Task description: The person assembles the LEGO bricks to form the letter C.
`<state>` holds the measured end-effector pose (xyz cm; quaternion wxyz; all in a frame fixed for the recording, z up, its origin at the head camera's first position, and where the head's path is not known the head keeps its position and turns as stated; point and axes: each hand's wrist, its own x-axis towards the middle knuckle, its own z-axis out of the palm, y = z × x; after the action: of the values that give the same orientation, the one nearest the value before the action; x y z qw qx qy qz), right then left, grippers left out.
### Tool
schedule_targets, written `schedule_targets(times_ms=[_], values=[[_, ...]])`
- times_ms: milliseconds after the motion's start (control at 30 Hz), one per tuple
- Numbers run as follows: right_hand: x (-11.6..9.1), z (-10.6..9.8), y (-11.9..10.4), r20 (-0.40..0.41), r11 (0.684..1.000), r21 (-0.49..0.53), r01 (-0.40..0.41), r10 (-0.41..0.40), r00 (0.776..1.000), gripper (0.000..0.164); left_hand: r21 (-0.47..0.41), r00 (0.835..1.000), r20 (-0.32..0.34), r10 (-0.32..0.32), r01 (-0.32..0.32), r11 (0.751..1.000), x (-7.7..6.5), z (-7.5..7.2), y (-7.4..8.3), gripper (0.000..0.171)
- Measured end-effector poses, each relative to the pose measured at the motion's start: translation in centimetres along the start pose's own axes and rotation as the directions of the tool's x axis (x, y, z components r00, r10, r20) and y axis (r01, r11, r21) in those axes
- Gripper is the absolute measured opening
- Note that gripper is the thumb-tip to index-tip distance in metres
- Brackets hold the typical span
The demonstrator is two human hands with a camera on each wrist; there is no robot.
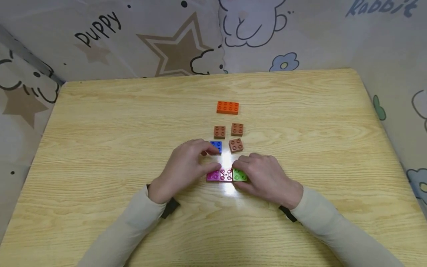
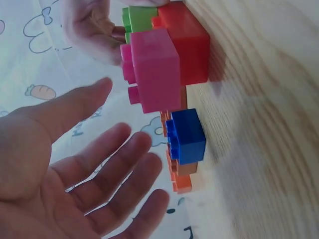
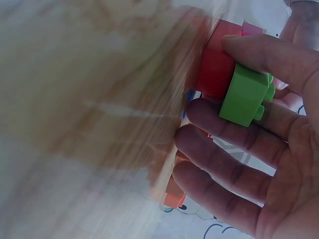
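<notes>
A red brick [image 2: 192,47] lies on the table with a pink brick [image 2: 157,69] on its left end and a green brick [image 3: 244,94] on its right end. Between those two, the red brick's studs show, pale with glare in the head view. My right hand [image 1: 263,176] grips the green brick between thumb and fingers, the thumb [image 3: 249,50] reaching over the red brick's side. My left hand [image 1: 186,165] is beside the pink brick, fingers apart and holding nothing. Its fingers partly cover a blue brick [image 1: 218,145] in the head view.
Beyond the hands sit three small brown bricks: one on the left [image 1: 219,132], one on the right [image 1: 237,129] and a nearer one [image 1: 236,145]. A longer orange brick [image 1: 228,107] lies farther back on the wooden table [image 1: 116,122]. A printed wall covering [image 1: 150,22] stands behind.
</notes>
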<state>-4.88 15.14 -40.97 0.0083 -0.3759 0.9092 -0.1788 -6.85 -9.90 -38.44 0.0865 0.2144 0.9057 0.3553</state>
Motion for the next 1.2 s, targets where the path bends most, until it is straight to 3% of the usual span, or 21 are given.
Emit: schedule_targets(times_ms=[100,267,367,1200], values=[[0.0,0.0,0.0,0.005,1.0,0.003,-0.005,0.005,1.0,0.029,0.015,0.999,-0.052,0.01,-0.009,1.0,0.5,0.0,-0.3,0.031],[0.0,0.0,-0.1,0.013,1.0,0.007,-0.014,0.013,1.0,0.027,0.144,0.995,-0.087,0.053,-0.04,0.989,1.6,0.2,-0.8,0.037],[0.0,0.0,-0.1,0.018,1.0,0.011,-0.016,0.016,1.0,0.026,0.184,0.997,-0.066,0.051,-0.038,0.982,2.1,0.4,-1.1,0.039],[0.0,-0.1,-0.1,0.012,1.0,0.013,-0.016,0.016,1.0,0.024,0.181,0.997,0.044,-0.062,0.053,0.982,3.5,1.4,-2.0,0.043]])
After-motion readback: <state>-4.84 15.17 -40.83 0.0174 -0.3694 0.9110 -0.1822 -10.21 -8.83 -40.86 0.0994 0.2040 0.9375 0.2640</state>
